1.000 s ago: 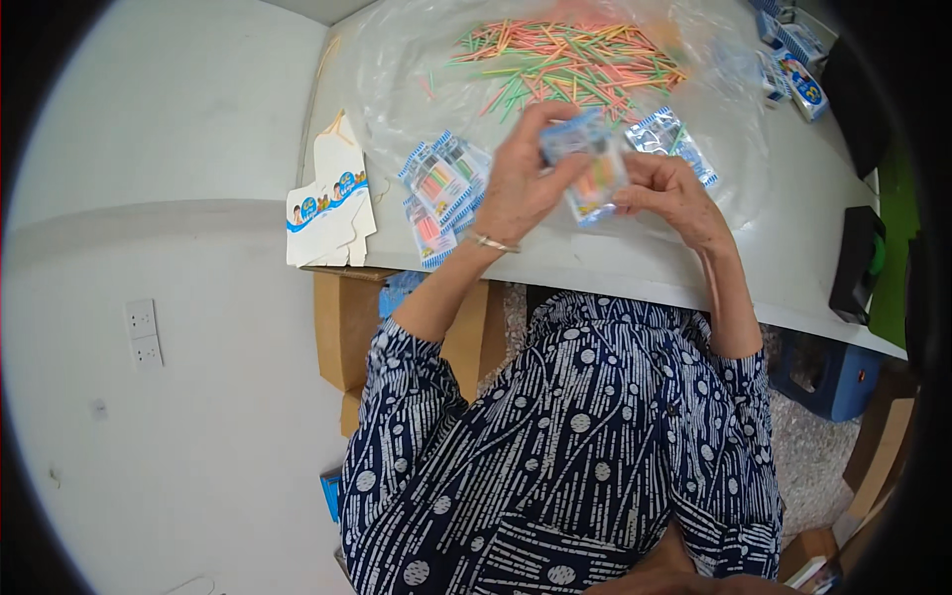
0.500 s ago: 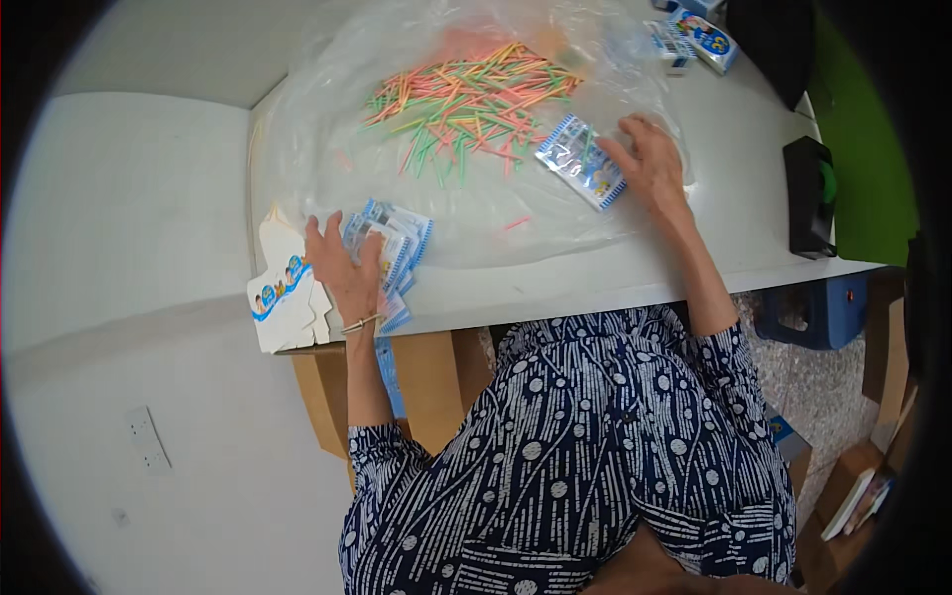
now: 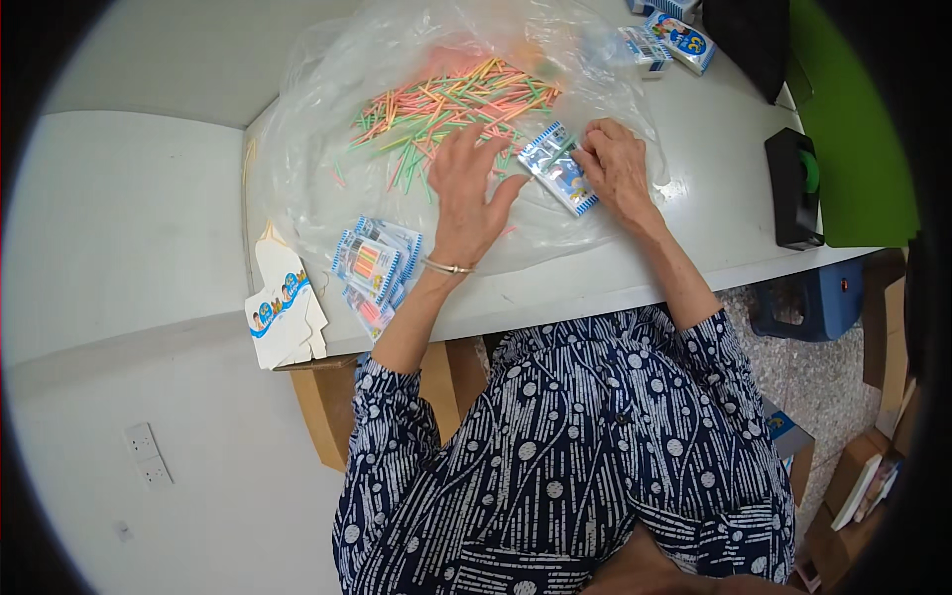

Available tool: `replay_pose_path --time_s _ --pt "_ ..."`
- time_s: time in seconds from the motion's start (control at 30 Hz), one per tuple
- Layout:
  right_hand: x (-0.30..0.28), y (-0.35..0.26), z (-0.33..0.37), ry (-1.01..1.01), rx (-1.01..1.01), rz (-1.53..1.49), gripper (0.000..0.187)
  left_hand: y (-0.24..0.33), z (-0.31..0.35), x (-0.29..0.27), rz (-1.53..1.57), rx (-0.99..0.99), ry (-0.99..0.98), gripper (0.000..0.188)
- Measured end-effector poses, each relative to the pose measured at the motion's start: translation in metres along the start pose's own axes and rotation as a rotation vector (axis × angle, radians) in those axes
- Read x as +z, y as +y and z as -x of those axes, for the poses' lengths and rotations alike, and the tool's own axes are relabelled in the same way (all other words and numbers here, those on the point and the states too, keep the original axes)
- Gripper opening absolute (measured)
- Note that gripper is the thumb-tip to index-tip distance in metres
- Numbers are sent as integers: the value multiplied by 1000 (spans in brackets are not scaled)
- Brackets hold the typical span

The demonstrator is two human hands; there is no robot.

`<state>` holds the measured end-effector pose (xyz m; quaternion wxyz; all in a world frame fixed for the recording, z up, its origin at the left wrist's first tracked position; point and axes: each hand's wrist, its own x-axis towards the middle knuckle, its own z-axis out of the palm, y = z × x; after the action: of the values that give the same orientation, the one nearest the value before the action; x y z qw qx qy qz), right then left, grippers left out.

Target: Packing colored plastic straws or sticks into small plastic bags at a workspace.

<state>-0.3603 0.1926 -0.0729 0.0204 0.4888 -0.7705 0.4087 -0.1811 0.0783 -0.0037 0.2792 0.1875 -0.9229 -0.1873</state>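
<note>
My left hand [image 3: 466,193] is open, its fingers and thumb apart, over the near side of a pile of thin pink, green and yellow sticks [image 3: 456,94] on clear plastic. My right hand [image 3: 617,174] has its fingers curled at the right edge of a blue and white packet [image 3: 561,178], apparently gripping it; the fingertips are partly hidden. A green stick [image 3: 561,151] lies across that packet. Several similar packets [image 3: 382,258] overlap in a stack at the near left, below my left forearm.
White printed card pieces [image 3: 283,307] lie at the table's left corner. Small boxes [image 3: 681,42] stand at the far right, and a black tape dispenser [image 3: 793,188] at the right edge. An open cardboard box [image 3: 322,416] is below the table, with a blue stool [image 3: 813,302] to the right.
My left hand has left the stacked packets and moved right and away, toward the single packet. My right fingers have curled in against that packet's edge. The view has shifted slightly.
</note>
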Motion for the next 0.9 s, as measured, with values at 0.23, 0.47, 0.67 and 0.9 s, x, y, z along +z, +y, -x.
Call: replay_pose_path --time_s 0.23,0.47,0.67,0.9 --pt "-4 4 -1 138 -203 108 12 1 -21 22 45 29 34 41" --pt "-49 -44 -18 144 -204 85 23 10 -50 15 188 86 62 31" --pt "-58 -55 -25 158 -326 -124 16 16 -46 3 308 99 153 12" --pt "-38 -59 0 -148 -4 -499 15 10 -13 -6 184 -4 97 12"
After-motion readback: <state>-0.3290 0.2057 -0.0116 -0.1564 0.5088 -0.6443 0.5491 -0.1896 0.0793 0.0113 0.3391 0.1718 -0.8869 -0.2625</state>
